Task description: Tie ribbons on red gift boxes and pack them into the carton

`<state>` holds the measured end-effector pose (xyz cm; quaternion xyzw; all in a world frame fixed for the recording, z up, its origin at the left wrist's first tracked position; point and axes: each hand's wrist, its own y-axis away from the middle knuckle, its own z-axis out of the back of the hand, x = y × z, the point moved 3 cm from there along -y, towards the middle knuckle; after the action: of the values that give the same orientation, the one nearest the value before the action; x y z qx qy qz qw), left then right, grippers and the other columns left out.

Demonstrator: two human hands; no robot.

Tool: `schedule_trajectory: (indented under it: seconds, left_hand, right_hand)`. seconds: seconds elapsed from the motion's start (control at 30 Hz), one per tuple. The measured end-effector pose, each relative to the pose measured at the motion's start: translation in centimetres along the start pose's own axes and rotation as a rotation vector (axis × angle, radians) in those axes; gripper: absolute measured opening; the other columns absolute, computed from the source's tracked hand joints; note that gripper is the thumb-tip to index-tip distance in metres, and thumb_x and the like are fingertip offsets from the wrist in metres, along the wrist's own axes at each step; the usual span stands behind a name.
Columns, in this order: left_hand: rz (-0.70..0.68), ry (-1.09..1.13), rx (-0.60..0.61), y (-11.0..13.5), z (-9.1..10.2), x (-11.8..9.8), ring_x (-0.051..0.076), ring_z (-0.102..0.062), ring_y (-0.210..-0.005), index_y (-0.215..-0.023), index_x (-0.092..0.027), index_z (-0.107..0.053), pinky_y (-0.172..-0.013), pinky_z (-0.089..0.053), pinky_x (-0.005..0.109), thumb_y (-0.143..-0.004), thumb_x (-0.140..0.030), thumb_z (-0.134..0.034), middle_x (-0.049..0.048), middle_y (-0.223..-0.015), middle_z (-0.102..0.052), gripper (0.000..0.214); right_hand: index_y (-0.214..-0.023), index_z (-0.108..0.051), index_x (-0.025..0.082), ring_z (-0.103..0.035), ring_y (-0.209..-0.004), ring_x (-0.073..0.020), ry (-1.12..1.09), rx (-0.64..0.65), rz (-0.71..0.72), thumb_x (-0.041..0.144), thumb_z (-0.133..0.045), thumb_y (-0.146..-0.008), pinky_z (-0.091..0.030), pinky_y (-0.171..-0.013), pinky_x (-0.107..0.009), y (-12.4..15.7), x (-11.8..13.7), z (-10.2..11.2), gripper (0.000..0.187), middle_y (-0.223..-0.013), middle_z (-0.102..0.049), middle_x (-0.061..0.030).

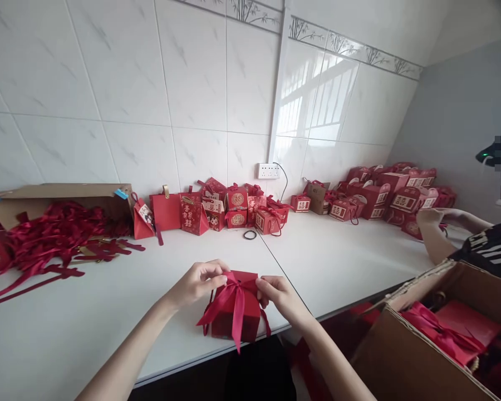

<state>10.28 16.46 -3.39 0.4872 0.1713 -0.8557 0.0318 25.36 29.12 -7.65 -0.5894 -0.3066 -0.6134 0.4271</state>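
Left hand (198, 283): fingers pinch ribbon bow (232, 292) | right hand (278, 295): fingers apparently grip bow's other loop | red gift box (237, 317): near white table (87, 317) front edge, between hands

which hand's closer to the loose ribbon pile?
Left. The left hand pinches the bow on the red box, on the side toward the ribbon pile; the right hand pinches the far side.
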Motion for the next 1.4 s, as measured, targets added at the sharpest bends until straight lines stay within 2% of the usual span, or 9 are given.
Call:
schedule_trajectory:
  seconds: [0.23,0.33,0.43,0.53,0.63,0.83,1.1,1.23,1.4]
  left_hand:
    - [0.006,-0.005,-0.094,1.0,-1.4,0.1,0.015,-0.049,-0.068,-0.066,-0.018,-0.055,-0.066,-0.042,0.027,-0.085,-0.044,-0.051,0.0009,-0.068,-0.054,0.033]
    - [0.037,-0.059,-0.077,1.5,-2.0,-0.3,0.014,-0.051,-0.071,-0.078,-0.018,-0.06,-0.068,-0.042,0.026,-0.087,-0.044,-0.051,0.0008,-0.074,-0.056,0.029]
    - [0.064,-0.152,-0.072,1.6,-2.2,-0.5,0.013,-0.05,-0.066,-0.087,-0.02,-0.062,-0.063,-0.042,0.025,-0.082,-0.041,-0.059,-0.0017,-0.071,-0.056,0.021]
    - [0.056,-0.194,-0.11,1.5,-2.3,-0.6,0.013,-0.05,-0.064,-0.088,-0.02,-0.061,-0.06,-0.042,0.024,-0.081,-0.039,-0.059,-0.0024,-0.069,-0.055,0.02]
    - [0.052,-0.194,-0.205,1.5,-2.3,-0.5,0.012,-0.05,-0.062,-0.083,-0.019,-0.058,-0.06,-0.042,0.024,-0.084,-0.038,-0.053,-0.0029,-0.067,-0.054,0.019]
    - [0.085,-0.297,-0.297,2.2,-2.6,-0.6,0.012,-0.051,-0.063,-0.08,-0.02,-0.052,-0.063,-0.044,0.025,-0.081,-0.023,-0.047,-0.0012,-0.076,-0.055,0.006]
    - [0.033,-0.061,-0.037,2.5,-1.9,-1.3,0.014,-0.054,-0.07,-0.074,-0.018,-0.063,-0.067,-0.049,0.029,-0.079,-0.035,-0.055,0.0065,-0.099,-0.06,0.019]
    - [0.074,0.065,0.038,2.4,-1.6,-1.6,0.011,-0.054,-0.063,-0.074,-0.018,-0.064,-0.057,-0.048,0.027,-0.078,-0.032,-0.055,0.0079,-0.104,-0.061,0.017]
    - [0.041,-0.062,0.058,2.0,-1.7,-1.6,0.012,-0.057,-0.067,-0.091,-0.02,-0.063,-0.059,-0.048,0.025,-0.076,-0.025,-0.057,0.0056,-0.106,-0.062,0.017]
  right_hand:
    - [-0.056,-0.044,0.019,-0.043,-0.051,-0.0105,0.023,-0.012,-0.022,0.056,-0.049,-0.081,-0.037,-0.056,-0.026,-0.8,-0.8,0.9,0.045,-0.053,-0.043,0.0037]
    - [-0.075,-0.053,0.018,-0.05,-0.059,-0.015,0.266,-0.254,0.071,0.054,-0.048,-0.083,-0.044,-0.06,-0.03,-0.1,-0.4,1.5,0.037,-0.065,-0.051,0.0001]
    - [-0.102,-0.053,0.02,-0.058,-0.085,-0.0218,0.518,-0.488,0.342,0.045,-0.049,-0.086,-0.05,-0.077,-0.04,2.2,1.7,1.0,0.03,-0.094,-0.057,-0.0084]
    - [-0.109,-0.053,0.022,-0.056,-0.104,-0.0236,0.667,-0.304,0.569,0.033,-0.05,-0.089,-0.05,-0.088,-0.041,4.1,3.4,-1.1,0.023,-0.11,-0.054,-0.0121]
    - [-0.111,-0.053,0.021,-0.055,-0.108,-0.0247,0.746,-0.123,0.648,0.029,-0.056,-0.087,-0.05,-0.091,-0.042,4.9,3.4,-2.8,0.026,-0.116,-0.054,-0.0129]
    - [-0.106,-0.057,0.018,-0.057,-0.108,-0.0249,0.755,-0.143,0.643,0.028,-0.056,-0.087,-0.052,-0.09,-0.043,4.8,1.6,-3.1,0.022,-0.116,-0.056,-0.0142]
    - [-0.104,-0.06,0.02,-0.058,-0.106,-0.0234,0.737,-0.144,0.653,0.029,-0.056,-0.087,-0.051,-0.091,-0.043,4.7,1.9,-2.8,0.019,-0.112,-0.058,-0.0121]
    - [-0.104,-0.06,0.02,-0.058,-0.104,-0.0227,0.733,-0.132,0.652,0.029,-0.055,-0.087,-0.05,-0.091,-0.042,4.7,1.9,-2.9,0.019,-0.11,-0.058,-0.0116]
    - [-0.104,-0.059,0.02,-0.057,-0.106,-0.0226,0.725,-0.125,0.649,0.029,-0.055,-0.088,-0.049,-0.093,-0.043,4.7,2.0,-2.9,0.019,-0.111,-0.058,-0.0117]
